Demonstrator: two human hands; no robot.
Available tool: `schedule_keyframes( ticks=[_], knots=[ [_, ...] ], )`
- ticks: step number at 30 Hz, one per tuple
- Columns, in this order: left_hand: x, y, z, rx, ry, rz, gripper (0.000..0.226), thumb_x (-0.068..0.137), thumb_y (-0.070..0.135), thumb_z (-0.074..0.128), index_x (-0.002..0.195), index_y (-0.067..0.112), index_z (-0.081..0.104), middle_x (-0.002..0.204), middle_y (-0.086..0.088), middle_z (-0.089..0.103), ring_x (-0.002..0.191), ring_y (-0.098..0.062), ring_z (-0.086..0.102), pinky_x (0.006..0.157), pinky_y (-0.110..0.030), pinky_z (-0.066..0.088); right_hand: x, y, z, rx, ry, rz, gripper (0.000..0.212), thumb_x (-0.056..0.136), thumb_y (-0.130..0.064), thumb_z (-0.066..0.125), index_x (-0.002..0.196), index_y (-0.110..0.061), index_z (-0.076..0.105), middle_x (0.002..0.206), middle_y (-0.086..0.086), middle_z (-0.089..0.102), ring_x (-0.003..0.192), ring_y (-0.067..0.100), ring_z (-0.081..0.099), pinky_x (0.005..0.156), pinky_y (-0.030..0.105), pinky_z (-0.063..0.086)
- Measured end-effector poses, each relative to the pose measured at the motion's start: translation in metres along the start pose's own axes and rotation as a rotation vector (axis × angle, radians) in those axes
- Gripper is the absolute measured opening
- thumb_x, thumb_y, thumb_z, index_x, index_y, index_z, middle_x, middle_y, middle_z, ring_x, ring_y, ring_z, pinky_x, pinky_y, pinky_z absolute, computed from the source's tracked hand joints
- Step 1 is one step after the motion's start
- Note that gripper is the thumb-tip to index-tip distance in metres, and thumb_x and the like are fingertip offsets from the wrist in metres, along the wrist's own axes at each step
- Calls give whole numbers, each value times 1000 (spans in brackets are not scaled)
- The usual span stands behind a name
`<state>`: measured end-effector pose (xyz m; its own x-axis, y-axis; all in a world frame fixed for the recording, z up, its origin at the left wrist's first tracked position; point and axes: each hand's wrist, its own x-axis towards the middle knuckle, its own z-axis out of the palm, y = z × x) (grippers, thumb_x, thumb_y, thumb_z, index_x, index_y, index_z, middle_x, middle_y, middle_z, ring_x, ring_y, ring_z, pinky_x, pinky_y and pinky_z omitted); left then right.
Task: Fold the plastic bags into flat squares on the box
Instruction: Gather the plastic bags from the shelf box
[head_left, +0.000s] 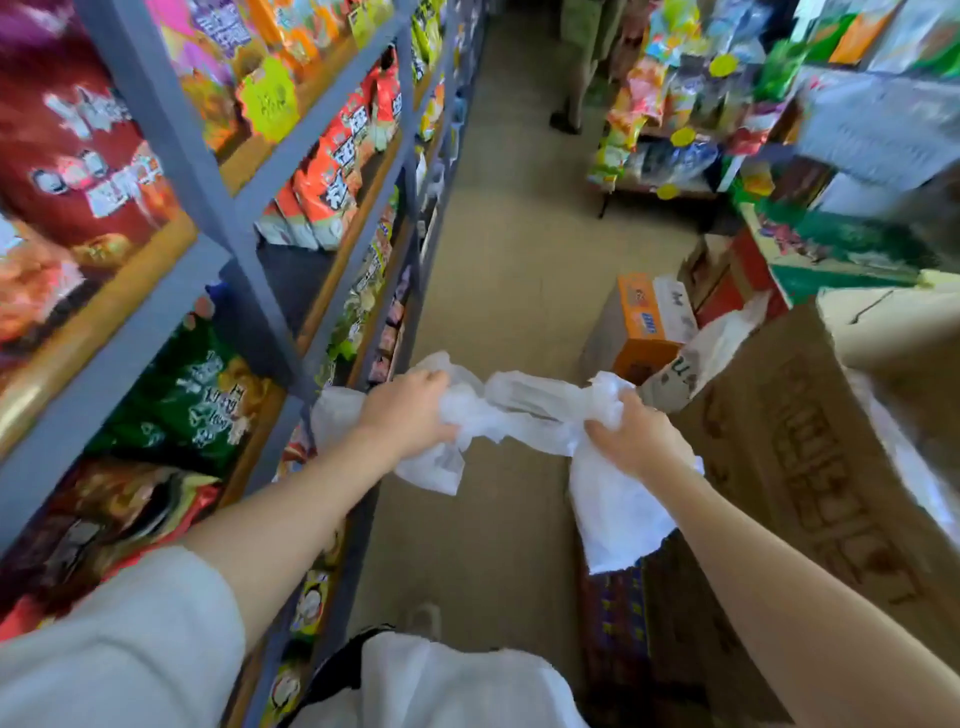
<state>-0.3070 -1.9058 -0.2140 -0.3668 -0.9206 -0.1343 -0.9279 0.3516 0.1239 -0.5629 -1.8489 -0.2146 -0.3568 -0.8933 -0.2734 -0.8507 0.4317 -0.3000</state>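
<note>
- Your left hand (410, 413) has its fingers curled tight around one bunched end of a white plastic bag (524, 410), knuckles up, thumb tucked under the crumpled film.
- Your right hand (636, 436) grips the other end the same way, fingers clamped on a wad of the plastic.
- The bag runs between your two fists as a twisted, gathered band, held in the air over the aisle floor (498, 249); it touches no surface.
- Loose plastic spills from both grips: a flap hangs below your left fist, and a longer white sheet drops from under your right wrist.
- The big cardboard box (810, 457) stands just to the right of your right hand, its printed side facing you; another white bag (711, 348) lies draped over its far top corner.
- Beyond it, an orange carton (644, 322) sits on the floor.
- On your left, grey shelving (208, 176) is packed with snack packets.
- Far up the aisle, a person's legs (576, 78) are in view.
</note>
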Motion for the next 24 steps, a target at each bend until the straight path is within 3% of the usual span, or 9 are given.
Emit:
schedule_keyframes(
  ticks=[2, 5, 10, 12, 16, 24],
  knots=[
    [63, -5, -17, 5, 2, 47, 52, 82, 48, 58, 123, 19, 43, 123, -4, 53, 104, -26, 56, 65, -31, 40, 49, -9, -22, 46, 48, 21, 58, 89, -48, 47, 134, -13, 34, 111, 12, 59, 98, 33, 58, 77, 36, 46],
    [151, -2, -31, -2, -27, 107, 53, 83, 48, 56, 125, 20, 42, 124, -3, 53, 104, -26, 56, 65, -31, 39, 117, -12, -40, 172, 112, 84, 47, 88, -43, 52, 122, -13, 41, 107, 10, 58, 93, 29, 57, 72, 33, 42],
    [302, 14, -41, 43, -56, 179, 52, 85, 47, 55, 125, 17, 41, 124, -3, 52, 105, -25, 55, 63, -30, 38, 251, 1, -58, 338, 210, 205, 51, 87, -43, 56, 123, -11, 40, 108, 11, 58, 90, 26, 55, 74, 32, 41],
    [361, 22, -48, 41, -43, 182, 52, 84, 49, 55, 124, 18, 42, 124, -2, 52, 105, -25, 56, 64, -30, 41, 306, 4, -75, 331, 204, 207, 50, 87, -45, 53, 122, -12, 40, 107, 10, 58, 88, 25, 55, 73, 33, 43],
    [473, 36, -65, -2, -40, 171, 54, 84, 52, 54, 125, 21, 41, 121, -1, 56, 96, -23, 59, 65, -32, 48, 414, 11, -119, 181, 168, 212, 63, 88, -51, 47, 135, -14, 31, 118, 14, 58, 101, 33, 58, 78, 37, 45],
    [671, 66, -83, -129, -50, 269, 55, 84, 46, 56, 129, 17, 41, 126, -6, 53, 106, -28, 55, 75, -37, 48, 581, 17, -175, 278, 176, 364, 70, 89, -49, 49, 141, -10, 24, 120, 16, 56, 103, 35, 58, 76, 38, 46]
  ],
)
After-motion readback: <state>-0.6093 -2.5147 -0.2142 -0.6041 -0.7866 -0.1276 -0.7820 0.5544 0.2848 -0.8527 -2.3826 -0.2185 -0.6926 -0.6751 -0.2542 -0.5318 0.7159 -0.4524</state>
